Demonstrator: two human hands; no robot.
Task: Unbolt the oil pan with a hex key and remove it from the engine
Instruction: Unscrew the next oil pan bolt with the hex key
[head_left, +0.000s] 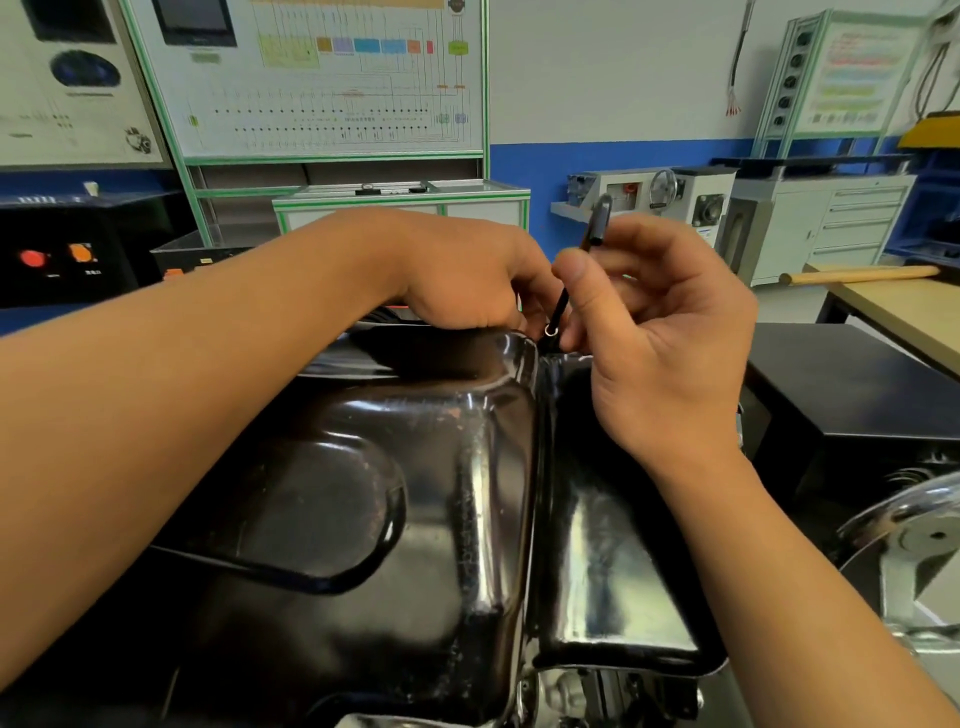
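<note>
While the right hand pinches the hex key at the rim of the oil pan, the left hand curls alongside, its grasp hidden.

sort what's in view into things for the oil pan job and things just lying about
For the job: oil pan, hex key, bolt at its tip.
Lying about: wooden rod, drawer cabinet, wiring diagram board.
</note>
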